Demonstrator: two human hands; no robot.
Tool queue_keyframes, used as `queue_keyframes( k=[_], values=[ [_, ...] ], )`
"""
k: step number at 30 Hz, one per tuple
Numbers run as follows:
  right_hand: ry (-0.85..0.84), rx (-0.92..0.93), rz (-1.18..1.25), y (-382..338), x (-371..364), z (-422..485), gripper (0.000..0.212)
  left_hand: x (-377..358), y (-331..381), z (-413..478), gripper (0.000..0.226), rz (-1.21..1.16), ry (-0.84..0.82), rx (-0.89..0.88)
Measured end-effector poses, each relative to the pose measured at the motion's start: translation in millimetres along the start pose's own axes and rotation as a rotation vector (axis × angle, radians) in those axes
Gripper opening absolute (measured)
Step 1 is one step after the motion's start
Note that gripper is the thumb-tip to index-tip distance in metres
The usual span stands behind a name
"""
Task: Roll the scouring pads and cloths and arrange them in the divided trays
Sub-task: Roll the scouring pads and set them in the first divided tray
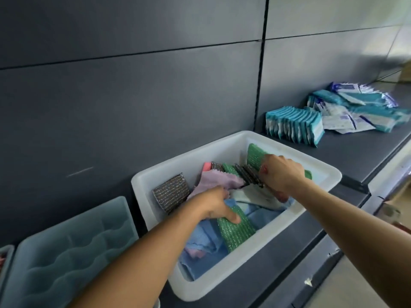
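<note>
1. Far left, the teal see-through plastic divided tray [66, 247] with wavy dividers sat just beside the tub, and I saw nothing rolled in its compartments. It looked light, so stuffing a roll in one-handed could probably have shoved it along the dark grey shelf [355, 152].
2. The deep white plastic tub [142, 181] held all the pads and cloths in one jumble. A grey glittery square scouring pad [170, 192] leaned on its left wall and might have flopped over once the pile got tugged.
3. The left hand [213, 205] was dug into the pile with its thumb pressed flat on a green glittery scouring pad [235, 232]. The other fingers were curled under and hidden, so it read as a pinch on that pad. The pad lay across crumpled light blue cloths [200, 243], with a lilac cloth [213, 183] draped right behind the knuckles. Lifting could have dragged cloth up too and spilled it over the rim.
4. The right hand [281, 174] had its fingers curled down together by a row of dark upright scouring pads [249, 174] and a pale cloth [251, 194]. I couldn't tell what it was actually clamped on. A careless pull might have toppled that row like dominoes.
5. Far right, the teal-and-white packets [293, 125] lay well apart from the tub, so they'd only matter if the tub slid.
</note>
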State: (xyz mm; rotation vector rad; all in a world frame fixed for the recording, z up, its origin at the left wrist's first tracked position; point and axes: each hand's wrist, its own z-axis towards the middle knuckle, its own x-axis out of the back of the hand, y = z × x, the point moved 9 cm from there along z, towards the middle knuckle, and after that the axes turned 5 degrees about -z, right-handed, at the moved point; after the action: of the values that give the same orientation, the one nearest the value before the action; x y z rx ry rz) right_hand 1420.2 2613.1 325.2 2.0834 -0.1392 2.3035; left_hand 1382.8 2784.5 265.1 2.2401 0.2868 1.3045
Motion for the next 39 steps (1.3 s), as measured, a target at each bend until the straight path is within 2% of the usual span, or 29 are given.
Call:
queue_keyframes(
  k=[3, 6, 9, 11, 13, 16, 19, 21, 24, 26, 29, 33, 36, 39],
  values=[
    [0.087, 0.04, 0.22, -13, 18, -6, 0.018, 13, 1, -13, 0.079, -0.122, 0.018, -0.036],
    [0.1, 0.053, 0.56, -30, 34, -15, 0.02, 33, -7, -40, 0.074, -0.326, 0.091, -0.073],
    [0.116, 0.006, 0.853, -49, 45, -29, 0.014, 56, -27, -71, 0.046, -0.52, 0.2, -0.117],
    [0.122, -0.015, 1.006, -67, 49, -41, 0.009, 71, -41, -94, 0.037, -0.626, 0.287, -0.161],
    [0.095, -0.015, 1.148, -88, 51, -52, 0.015, 84, -59, -119, 0.039, -0.668, 0.397, -0.194],
    [-0.025, 0.046, 1.311, -131, 56, -72, 0.035, 101, -88, -162, 0.028, -0.763, 0.535, -0.239],
    [-0.168, 0.166, 1.303, -185, 59, -96, 0.046, 116, -124, -209, 0.024, -0.815, 0.68, -0.262],
    [-0.233, 0.241, 1.257, -220, 58, -112, 0.037, 122, -150, -241, 0.024, -0.827, 0.774, -0.267],
    [-0.198, 0.362, 1.063, -268, 56, -132, 0.013, 122, -192, -283, 0.023, -0.764, 0.879, -0.227],
    [-0.196, 0.438, 1.012, -302, 53, -148, 0.005, 122, -220, -310, 0.028, -0.714, 0.938, -0.192],
    [-0.16, 0.518, 1.099, -348, 55, -170, 0.013, 130, -263, -357, 0.03, -0.71, 1.066, -0.144],
    [-0.144, 0.619, 1.164, -407, 59, -199, 0.007, 140, -320, -428, 0.028, -0.807, 1.316, -0.048],
    [-0.181, 0.729, 1.019, -451, 44, -219, 0.007, 138, -358, -467, 0.028, -0.88, 1.442, 0.021],
    [-0.108, 0.797, 0.789, -485, 23, -230, 0.014, 133, -382, -487, 0.033, -0.907, 1.459, 0.076]
  ],
)
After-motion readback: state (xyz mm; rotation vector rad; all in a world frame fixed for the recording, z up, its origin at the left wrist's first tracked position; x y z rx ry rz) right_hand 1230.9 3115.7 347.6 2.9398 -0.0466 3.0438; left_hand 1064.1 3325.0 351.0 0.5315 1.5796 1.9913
